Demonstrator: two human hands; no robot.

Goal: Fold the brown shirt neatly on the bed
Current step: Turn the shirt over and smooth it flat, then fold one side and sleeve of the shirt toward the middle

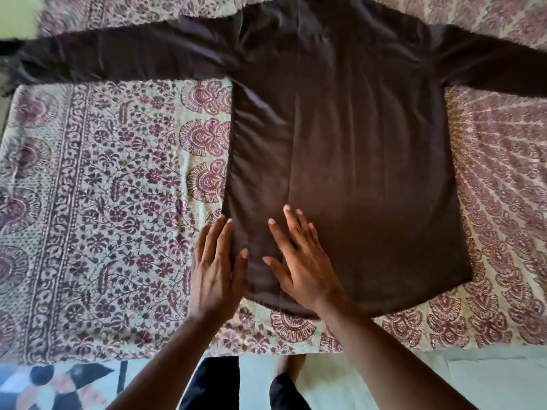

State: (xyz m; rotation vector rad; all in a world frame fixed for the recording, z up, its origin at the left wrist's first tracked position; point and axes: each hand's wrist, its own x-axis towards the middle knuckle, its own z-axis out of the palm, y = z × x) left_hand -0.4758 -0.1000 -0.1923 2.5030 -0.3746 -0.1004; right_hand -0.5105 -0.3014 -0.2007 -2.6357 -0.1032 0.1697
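At the far left the left sleeve [118,57] of the brown shirt [355,161] stretches out flat across the bed [103,202], its cuff blurred near the frame edge. The bed is covered by a cream spread printed with maroon flowers and paisley borders. Below the bed's near edge, at lower left, a patterned patch of floor [59,383] shows, too blurred to make out.

The left hand [216,270] lies flat with straight fingers, released and holding nothing. It rests along the shirt's left side edge near the hem, the fingers touching the cloth and the palm partly on the spread. Just beside it, the right hand [299,261] lies flat on the shirt's lower left part, fingers spread and straight, pressing the cloth and gripping nothing.

The shirt lies spread in the middle of the bed, hem toward the person, neck end away at the top of the frame. It is dark brown and slightly glossy. A long vertical crease runs down its left part, with small wrinkles along the left edge and around the shoulders. The body looks mostly smooth.

To the right, the right sleeve [491,72] stretches out to the frame edge.
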